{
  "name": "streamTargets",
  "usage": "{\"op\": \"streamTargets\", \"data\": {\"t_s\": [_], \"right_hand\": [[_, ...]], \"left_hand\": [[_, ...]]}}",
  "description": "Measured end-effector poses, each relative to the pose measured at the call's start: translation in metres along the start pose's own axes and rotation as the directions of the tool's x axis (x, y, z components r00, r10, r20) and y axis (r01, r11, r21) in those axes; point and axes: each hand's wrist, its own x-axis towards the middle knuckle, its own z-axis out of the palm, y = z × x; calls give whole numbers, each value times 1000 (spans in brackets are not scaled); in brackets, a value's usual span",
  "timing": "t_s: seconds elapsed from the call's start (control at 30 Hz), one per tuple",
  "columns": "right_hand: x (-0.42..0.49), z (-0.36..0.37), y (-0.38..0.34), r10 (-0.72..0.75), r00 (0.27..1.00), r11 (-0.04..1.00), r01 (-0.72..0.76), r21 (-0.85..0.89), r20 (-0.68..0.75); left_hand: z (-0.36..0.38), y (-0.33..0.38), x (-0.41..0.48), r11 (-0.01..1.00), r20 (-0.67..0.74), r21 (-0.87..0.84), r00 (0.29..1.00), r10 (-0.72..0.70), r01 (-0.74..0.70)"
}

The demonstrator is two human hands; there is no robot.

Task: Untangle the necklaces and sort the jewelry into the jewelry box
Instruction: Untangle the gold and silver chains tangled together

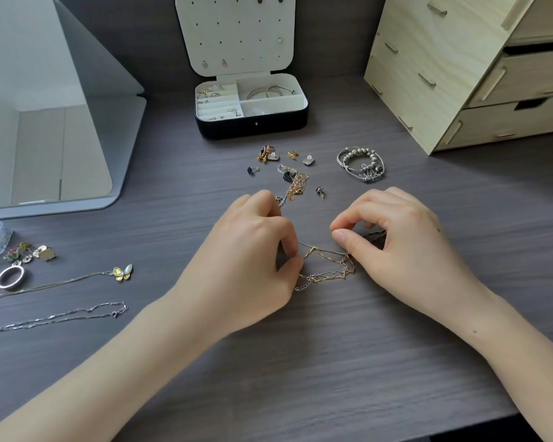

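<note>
At the centre of the frame both hands work on a tangle of gold and silver chains that lies on the grey counter. The left hand has its fingers curled and pinches the tangle's left end between thumb and forefinger. The right hand is curled too and pinches a thin silver strand at the tangle's upper right, with the thumb pointing left. Between the two pinches the strand runs taut, while the gold links sag below it onto the counter. Just above the hands lies a second knot of chains, with loose earrings above it and bracelets to its right. The box stands open at upper centre, its lid upright, with rings and bangles in its compartments. At lower left a butterfly necklace and a silver chain lie stretched out, apart from each other. Wooden drawers fill the upper right.
</note>
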Motion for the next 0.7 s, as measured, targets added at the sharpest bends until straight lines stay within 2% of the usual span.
{"op": "streamTargets", "data": {"t_s": [0.2,0.33,0.4,0.57,0.7], "right_hand": [[0,2,-1,-7,1000,1000,7,7,-5],[0,2,-2,-14,1000,1000,14,9,-13],[-1,2,-3,-23,1000,999,23,26,-21],[-5,3,-11,-106,994,993,104,51,19],[-7,14,-22,-213,976,973,216,-82,48]], "left_hand": [[2,14,5,988,67,61,987,-146,142],[4,22,6,967,88,208,982,-168,147],[6,22,3,964,86,222,982,-167,144],[-1,11,-3,946,30,-109,952,-305,306],[-3,0,0,905,43,-220,931,-363,364]]}}
